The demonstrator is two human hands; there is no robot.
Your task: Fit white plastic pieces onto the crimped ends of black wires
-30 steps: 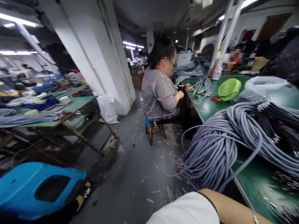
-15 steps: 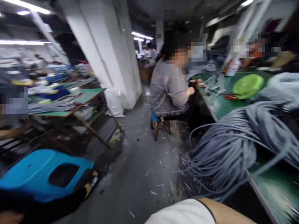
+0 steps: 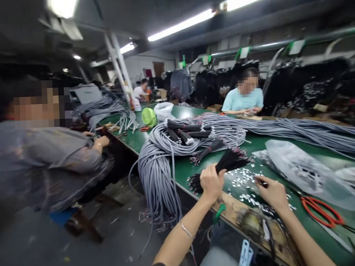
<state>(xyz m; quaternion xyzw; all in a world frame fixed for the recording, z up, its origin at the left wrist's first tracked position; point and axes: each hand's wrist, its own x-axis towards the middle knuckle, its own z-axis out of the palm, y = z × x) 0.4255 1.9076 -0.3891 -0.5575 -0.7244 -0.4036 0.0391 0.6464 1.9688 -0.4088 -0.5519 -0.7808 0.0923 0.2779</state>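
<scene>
My left hand (image 3: 212, 182) is wrapped round a bundle of black wires (image 3: 230, 159) with reddish tips, held just over the green table's near edge. To its right, my right hand (image 3: 272, 194) hovers low above the table with fingertips pinched together. A small dark thing shows at those fingertips, too small to name. Many small shiny metal pieces (image 3: 246, 181) lie scattered between and beyond my hands. Another tied bundle of black wires (image 3: 208, 150) rests just past the held one. More black bundles (image 3: 192, 128) lie on a coil of grey cables (image 3: 161, 161).
Orange-handled scissors (image 3: 322, 211) and a clear plastic bag (image 3: 293, 163) lie at the right. A wooden board (image 3: 234, 211) with a small device runs along the near edge of the green table (image 3: 193, 171). One person (image 3: 49, 162) sits close at left, another (image 3: 242, 98) across the table.
My view has swung right, from the aisle to the table. Both my hands and the black wire bundle now show; only part of one arm and a white sleeve showed before.
</scene>
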